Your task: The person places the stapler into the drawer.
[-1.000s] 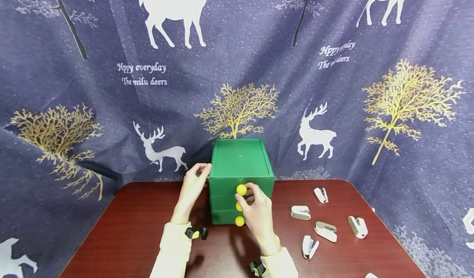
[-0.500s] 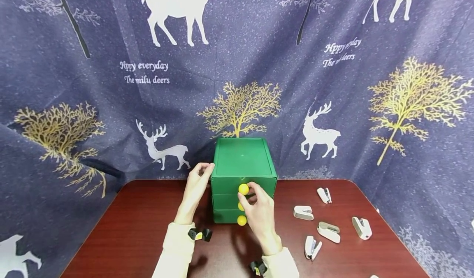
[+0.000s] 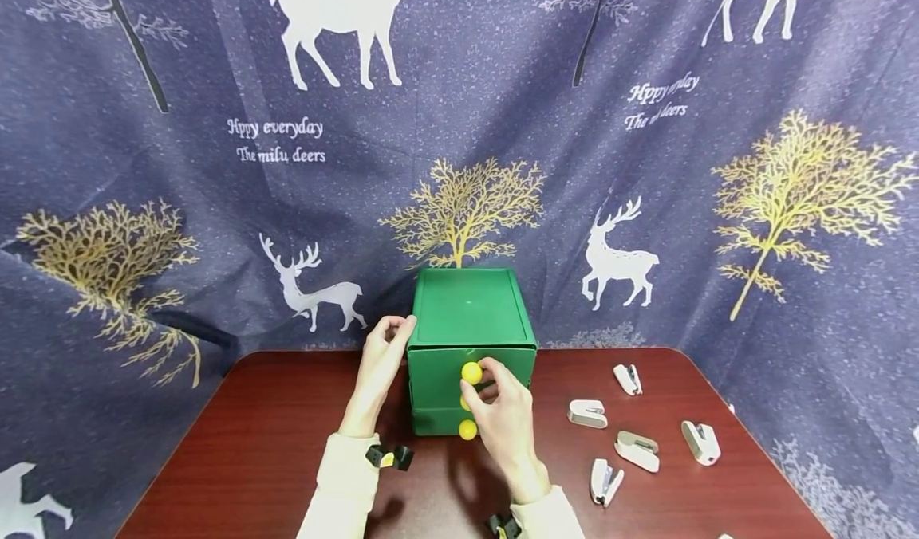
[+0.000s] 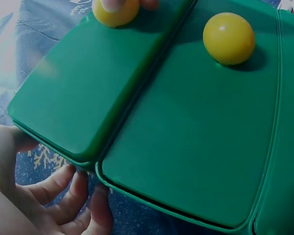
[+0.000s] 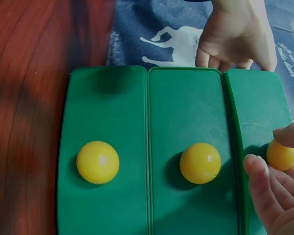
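Observation:
A green chest of drawers (image 3: pixel 470 308) stands at the back of the table, with three yellow ball knobs down its front. My right hand (image 3: pixel 506 419) pinches the top knob (image 3: pixel 471 372) between thumb and fingers. The top drawer front (image 4: pixel 78 93) sits slightly forward of the drawer below, and a dark gap runs under the chest's lid. My left hand (image 3: pixel 380 356) is at the chest's left side, its fingertips (image 4: pixel 78 188) touching that side near the top. The middle knob (image 5: pixel 200 163) and bottom knob (image 5: pixel 98 162) are untouched.
Several small staplers lie on the table to the right, among them a grey one (image 3: pixel 636 450) and a white one (image 3: pixel 587 413). A dark blue curtain (image 3: pixel 459 108) with deer and trees hangs right behind the brown table (image 3: pixel 237 459).
The top drawer has come out a little toward me, with my right hand on its knob. A gap now shows under the lid. My left hand stays at the chest's side.

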Demonstrator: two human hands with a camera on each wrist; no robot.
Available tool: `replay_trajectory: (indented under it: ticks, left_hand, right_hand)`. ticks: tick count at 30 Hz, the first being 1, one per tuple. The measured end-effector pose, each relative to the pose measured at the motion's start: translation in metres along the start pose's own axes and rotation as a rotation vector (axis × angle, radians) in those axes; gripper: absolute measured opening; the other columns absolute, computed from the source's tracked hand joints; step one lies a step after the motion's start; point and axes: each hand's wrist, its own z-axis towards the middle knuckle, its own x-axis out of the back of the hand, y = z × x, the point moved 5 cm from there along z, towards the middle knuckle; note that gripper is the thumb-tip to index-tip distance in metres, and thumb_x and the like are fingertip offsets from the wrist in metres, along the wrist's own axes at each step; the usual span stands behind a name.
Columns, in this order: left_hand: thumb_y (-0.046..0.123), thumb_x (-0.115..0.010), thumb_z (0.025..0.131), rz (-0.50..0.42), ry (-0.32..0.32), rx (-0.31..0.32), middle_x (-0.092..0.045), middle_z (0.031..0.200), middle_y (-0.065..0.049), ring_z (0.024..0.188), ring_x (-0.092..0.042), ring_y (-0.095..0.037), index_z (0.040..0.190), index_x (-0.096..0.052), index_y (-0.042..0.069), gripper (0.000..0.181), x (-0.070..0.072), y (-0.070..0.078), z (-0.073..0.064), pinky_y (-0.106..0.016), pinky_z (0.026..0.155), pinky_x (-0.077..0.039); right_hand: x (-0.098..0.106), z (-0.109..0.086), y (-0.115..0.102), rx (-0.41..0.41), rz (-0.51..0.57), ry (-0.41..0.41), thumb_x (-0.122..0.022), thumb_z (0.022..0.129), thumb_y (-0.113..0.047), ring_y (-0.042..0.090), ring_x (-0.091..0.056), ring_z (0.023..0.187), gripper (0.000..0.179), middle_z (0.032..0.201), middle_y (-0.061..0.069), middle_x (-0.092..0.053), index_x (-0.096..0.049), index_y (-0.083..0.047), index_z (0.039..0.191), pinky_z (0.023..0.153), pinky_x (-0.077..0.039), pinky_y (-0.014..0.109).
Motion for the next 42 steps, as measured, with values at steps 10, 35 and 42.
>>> replay_trajectory:
  ticks: [10, 35, 42]
  left_hand:
    - [0.034, -0.066, 0.095, 0.005, -0.001, 0.001, -0.054, 0.08, 0.001, 0.069, -0.051, -0.012, 0.107, -0.063, 0.003, 0.033, 0.002, -0.002, 0.002, -0.031, 0.056, -0.051]
    - [0.023, -0.064, 0.096, 0.016, -0.02, -0.003, -0.055, 0.08, -0.001, 0.07, -0.052, -0.012, 0.103, -0.063, -0.001, 0.025, 0.001, 0.029, -0.016, -0.029, 0.057, -0.051]
    - [0.021, -0.064, 0.096, 0.013, -0.012, -0.004, -0.056, 0.079, -0.001, 0.068, -0.052, -0.011, 0.102, -0.063, -0.002, 0.024, 0.001, 0.031, -0.016, -0.027, 0.055, -0.05]
  right_hand:
    - [0.006, -0.008, -0.006, 0.015, -0.017, -0.028, -0.083, 0.076, -0.005, 0.004, -0.059, 0.06, 0.031, 0.083, -0.004, -0.065, -0.065, -0.011, 0.101, 0.057, -0.053, 0.02]
    - [0.019, -0.026, -0.022, 0.104, -0.02, -0.026, -0.084, 0.073, 0.0, 0.003, -0.059, 0.062, 0.037, 0.087, -0.002, -0.065, -0.064, -0.008, 0.104, 0.056, -0.052, 0.017]
    - [0.023, -0.032, -0.028, 0.138, -0.002, -0.021, -0.083, 0.073, 0.001, 0.002, -0.059, 0.062, 0.038, 0.088, -0.004, -0.065, -0.064, -0.01, 0.104, 0.055, -0.051, 0.016]
